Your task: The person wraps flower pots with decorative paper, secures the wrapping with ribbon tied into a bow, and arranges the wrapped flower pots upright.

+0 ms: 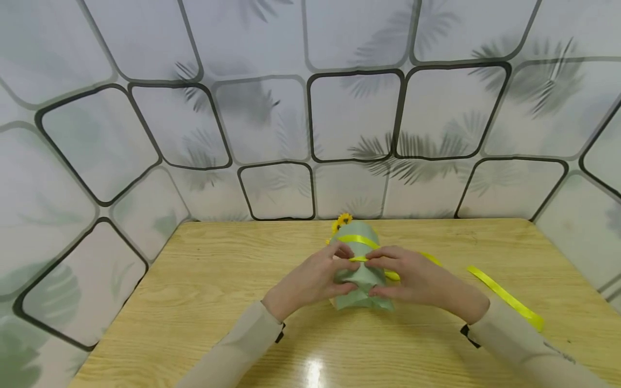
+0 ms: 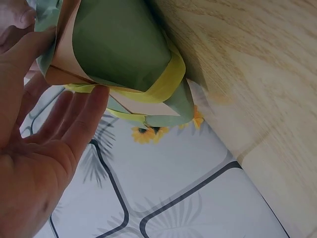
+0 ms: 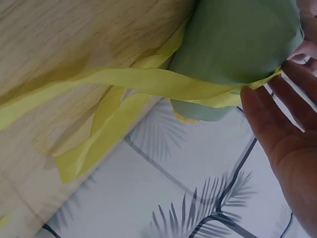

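A small bouquet in pale green wrapping paper (image 1: 365,276) lies on the table, its paper flaring towards me. Yellow sunflowers (image 1: 345,219) show at its far end. A yellow ribbon (image 1: 358,238) runs round the wrapping. My left hand (image 1: 317,275) pinches the ribbon with its fingertips on the left side, its thumb lying against the paper. From the right, my right hand (image 1: 412,277) pinches the ribbon close to the left fingertips. In the right wrist view, the ribbon's long tail (image 3: 133,79) trails from the bouquet. Where the fingertips meet is partly hidden.
On the wooden table (image 1: 233,269), a separate-looking length of yellow ribbon (image 1: 509,299) lies to the right, beside my right forearm. Behind the table's far edge hangs a white patterned backdrop (image 1: 356,116) with dark lines and leaves.
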A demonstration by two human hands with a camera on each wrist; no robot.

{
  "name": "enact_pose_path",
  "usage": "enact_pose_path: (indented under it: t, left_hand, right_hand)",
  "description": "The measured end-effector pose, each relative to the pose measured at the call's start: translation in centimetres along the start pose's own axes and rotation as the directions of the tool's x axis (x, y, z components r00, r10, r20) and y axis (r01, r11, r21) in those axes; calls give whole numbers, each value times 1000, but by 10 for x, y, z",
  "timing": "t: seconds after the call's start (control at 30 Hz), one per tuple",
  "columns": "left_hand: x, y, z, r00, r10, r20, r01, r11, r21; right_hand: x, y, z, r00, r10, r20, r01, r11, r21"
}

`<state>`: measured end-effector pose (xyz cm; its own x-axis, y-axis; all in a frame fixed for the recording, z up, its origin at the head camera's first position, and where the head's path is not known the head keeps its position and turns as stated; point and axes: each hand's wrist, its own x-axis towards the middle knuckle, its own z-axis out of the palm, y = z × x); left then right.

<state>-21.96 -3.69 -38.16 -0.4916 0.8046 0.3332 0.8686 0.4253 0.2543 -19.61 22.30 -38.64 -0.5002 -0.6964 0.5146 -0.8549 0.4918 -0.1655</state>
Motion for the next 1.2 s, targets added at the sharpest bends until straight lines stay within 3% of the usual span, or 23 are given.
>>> enact_pose_path:
  t: [0.23, 0.47, 0.9, 1.1, 1.2]
  left_hand:
    - [-2, -1, 1, 1000, -2, -22, 3, 999, 46]
    - [-2, -2, 3, 999, 18, -40, -19, 999, -29]
    - [-5, -3, 5, 997, -12, -71, 4, 994, -107]
    - [-5, -1, 3, 996, -39, -83, 33, 997, -65]
    - [-4, 0, 1, 996, -43, -79, 39, 998, -51]
  right_hand:
    - [-3, -4, 1, 1000, -15, -22, 10, 981, -194]
    - [-6, -7, -1, 999, 22, -47, -34, 962, -272]
    - [5, -11, 9, 995, -43, -90, 24, 980, -199]
    - [5, -6, 5, 993, -27, -111, 24, 999, -28]
    - [3, -2, 2, 992, -29, -119, 27, 999, -18]
